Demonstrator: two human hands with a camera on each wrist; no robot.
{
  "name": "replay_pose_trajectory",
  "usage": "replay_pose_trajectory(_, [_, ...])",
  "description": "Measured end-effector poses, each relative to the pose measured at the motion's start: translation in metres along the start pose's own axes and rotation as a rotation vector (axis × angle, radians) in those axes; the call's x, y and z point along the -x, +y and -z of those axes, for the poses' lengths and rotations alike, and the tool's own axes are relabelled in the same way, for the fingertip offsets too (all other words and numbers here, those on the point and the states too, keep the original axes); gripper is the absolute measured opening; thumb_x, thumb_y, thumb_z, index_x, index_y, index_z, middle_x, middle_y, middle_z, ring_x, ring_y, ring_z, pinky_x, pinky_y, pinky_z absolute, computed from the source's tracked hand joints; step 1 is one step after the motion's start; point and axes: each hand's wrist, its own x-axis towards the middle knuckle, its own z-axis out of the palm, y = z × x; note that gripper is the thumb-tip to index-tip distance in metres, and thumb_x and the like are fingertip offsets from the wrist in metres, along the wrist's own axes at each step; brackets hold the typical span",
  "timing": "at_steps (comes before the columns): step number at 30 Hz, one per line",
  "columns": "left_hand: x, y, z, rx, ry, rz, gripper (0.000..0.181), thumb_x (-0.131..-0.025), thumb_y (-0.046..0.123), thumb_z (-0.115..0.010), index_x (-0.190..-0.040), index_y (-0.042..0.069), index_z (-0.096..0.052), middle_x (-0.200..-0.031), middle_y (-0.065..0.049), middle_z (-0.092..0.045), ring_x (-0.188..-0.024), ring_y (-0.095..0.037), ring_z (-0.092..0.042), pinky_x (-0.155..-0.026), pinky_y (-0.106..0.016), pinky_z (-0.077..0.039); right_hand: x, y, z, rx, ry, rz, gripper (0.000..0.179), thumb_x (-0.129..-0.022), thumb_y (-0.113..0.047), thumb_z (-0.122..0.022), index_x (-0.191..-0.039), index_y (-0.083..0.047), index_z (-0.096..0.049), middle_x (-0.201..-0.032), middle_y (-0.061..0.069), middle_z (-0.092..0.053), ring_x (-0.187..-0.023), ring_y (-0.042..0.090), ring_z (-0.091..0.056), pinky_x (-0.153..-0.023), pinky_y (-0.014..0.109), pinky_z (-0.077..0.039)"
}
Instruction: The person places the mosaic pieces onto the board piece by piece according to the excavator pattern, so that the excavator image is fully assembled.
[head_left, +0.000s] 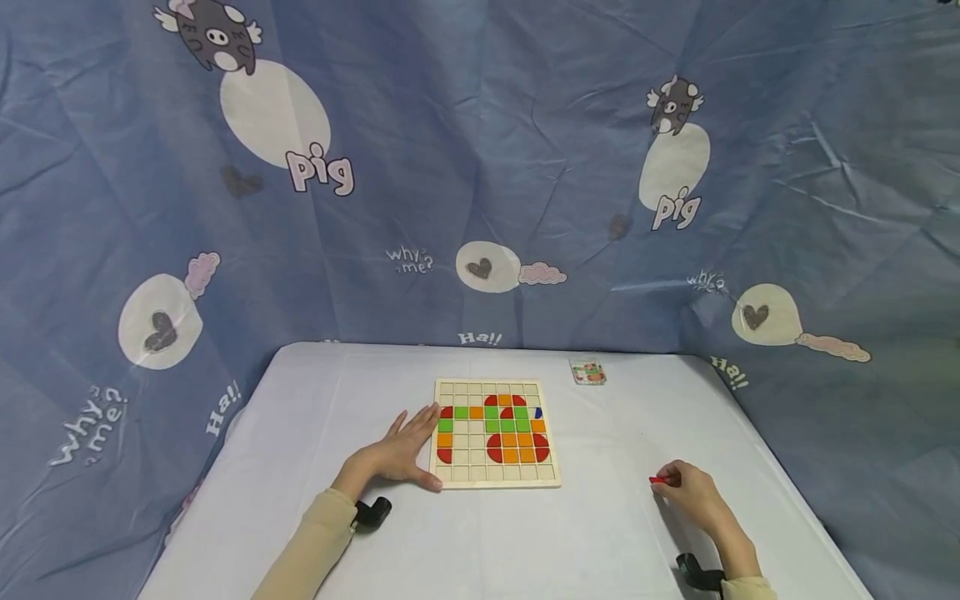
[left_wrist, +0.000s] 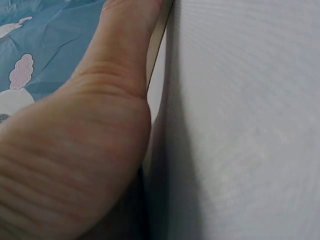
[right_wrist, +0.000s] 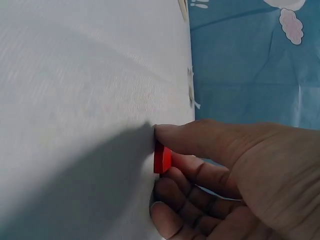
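Note:
A square wooden puzzle board (head_left: 468, 483) with a grid of cells lies on the white table. Red, green and orange pieces and one blue piece fill part of the grid. My left hand (head_left: 397, 454) rests at the board's left edge, fingers spread, thumb by the near left corner; the left wrist view shows the thumb side (left_wrist: 120, 65) against the board's edge. Over the table to the right of the board, my right hand (head_left: 693, 493) pinches a small red puzzle piece (right_wrist: 161, 159) between thumb and fingers. Its exact shape is partly hidden by the fingers.
A small picture card (head_left: 587, 372) in a clear sleeve lies behind the board to the right. The white tabletop (head_left: 600, 533) ends at a blue printed curtain (head_left: 525, 167) at the back and sides. A black wrist camera (head_left: 372, 514) sits on the left wrist.

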Motion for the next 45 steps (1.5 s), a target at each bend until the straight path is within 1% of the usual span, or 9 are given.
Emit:
replay_pose_trajectory(3, [0.0, 0.0, 0.0, -0.006, 0.002, 0.003, 0.132, -0.063, 0.078, -0.068, -0.156, 0.01, -0.004, -0.164, -0.006, 0.001, -0.152, -0.024, 0.0, -0.121, -0.054, 0.005, -0.006, -0.001, -0.004, -0.025, 0.001, 0.044, 0.017, -0.082, -0.008, -0.073, -0.095, -0.001, -0.065, -0.088, 0.004, -0.068, -0.077, 0.013, -0.059, -0.06, 0.024, -0.048])
replay_pose_trajectory(7, [0.0, 0.001, 0.001, -0.003, 0.006, 0.004, 0.132, -0.062, 0.078, -0.069, -0.156, 0.01, -0.005, -0.164, -0.006, 0.0, -0.152, -0.025, 0.0, -0.121, -0.054, 0.005, -0.015, -0.003, -0.009, -0.062, -0.023, 0.133, 0.023, -0.08, -0.001, -0.071, -0.102, -0.001, -0.066, -0.097, 0.007, -0.066, -0.086, 0.016, -0.061, -0.064, 0.022, -0.051])
replay_pose_trajectory(13, [0.001, 0.001, 0.002, 0.003, 0.004, -0.003, 0.131, -0.063, 0.077, -0.069, -0.156, 0.009, -0.006, -0.164, -0.006, 0.0, -0.152, -0.025, 0.0, -0.121, -0.054, 0.004, -0.02, -0.002, -0.014, -0.074, -0.022, 0.111, 0.028, -0.081, -0.012, -0.076, -0.105, -0.003, -0.066, -0.096, 0.004, -0.069, -0.087, 0.015, -0.064, -0.064, 0.021, -0.052])
replay_pose_trajectory(19, [0.001, 0.001, 0.002, -0.006, 0.008, 0.0, 0.131, -0.063, 0.077, -0.069, -0.156, 0.009, -0.006, -0.164, -0.006, 0.0, -0.152, -0.025, 0.0, -0.121, -0.054, 0.005, -0.023, -0.004, -0.017, -0.038, 0.015, 0.119, 0.022, -0.081, -0.016, -0.077, -0.097, -0.005, -0.066, -0.087, 0.001, -0.068, -0.079, 0.011, -0.062, -0.061, 0.021, -0.05])
replay_pose_trajectory(23, [0.0, 0.001, 0.002, -0.002, 0.011, 0.003, 0.131, -0.063, 0.077, -0.069, -0.156, 0.01, -0.006, -0.164, -0.006, 0.0, -0.152, -0.025, 0.0, -0.121, -0.054, 0.005, -0.026, -0.014, -0.021, -0.037, 0.034, 0.151, 0.019, -0.081, -0.017, -0.077, -0.094, -0.007, -0.067, -0.084, 0.0, -0.067, -0.076, 0.009, -0.06, -0.06, 0.02, -0.049])
replay_pose_trajectory(26, [0.0, 0.002, 0.002, 0.002, 0.006, 0.009, 0.131, -0.063, 0.076, -0.07, -0.156, 0.01, -0.005, -0.164, -0.005, 0.0, -0.152, -0.024, 0.0, -0.121, -0.053, 0.005, -0.03, -0.03, -0.028, -0.045, 0.033, 0.199, 0.02, -0.08, -0.018, -0.078, -0.094, -0.009, -0.067, -0.084, -0.002, -0.065, -0.075, 0.008, -0.057, -0.061, 0.02, -0.048])
replay_pose_trajectory(30, [0.0, 0.002, 0.002, 0.003, 0.002, 0.007, 0.131, -0.063, 0.077, -0.069, -0.156, 0.01, -0.006, -0.164, -0.005, 0.0, -0.152, -0.024, 0.0, -0.121, -0.053, 0.005, -0.033, -0.065, -0.042, -0.068, -0.008, 0.293, 0.021, -0.078, -0.016, -0.079, -0.095, -0.012, -0.068, -0.083, -0.005, -0.062, -0.076, 0.009, -0.055, -0.062, 0.02, -0.047])
replay_pose_trajectory(38, [0.002, 0.003, 0.003, 0.011, 0.008, -0.002, 0.13, -0.064, 0.074, -0.071, -0.156, 0.009, -0.007, -0.164, -0.007, -0.001, -0.152, -0.026, -0.001, -0.121, -0.054, 0.004, -0.041, -0.147, -0.081, -0.026, -0.131, 0.594, 0.018, -0.081, -0.02, -0.076, -0.096, -0.013, -0.068, -0.087, -0.006, -0.061, -0.075, 0.008, -0.052, -0.061, 0.018, -0.046])
replay_pose_trajectory(45, [0.002, 0.003, 0.004, 0.017, 0.002, -0.003, 0.13, -0.064, 0.074, -0.071, -0.156, 0.009, -0.006, -0.164, -0.006, 0.0, -0.152, -0.024, 0.0, -0.121, -0.053, 0.004, -0.05, -0.197, -0.117, 0.041, -0.264, 0.696, 0.017, -0.085, -0.023, -0.073, -0.1, -0.016, -0.069, -0.088, -0.011, -0.06, -0.076, 0.003, -0.052, -0.066, 0.016, -0.049])
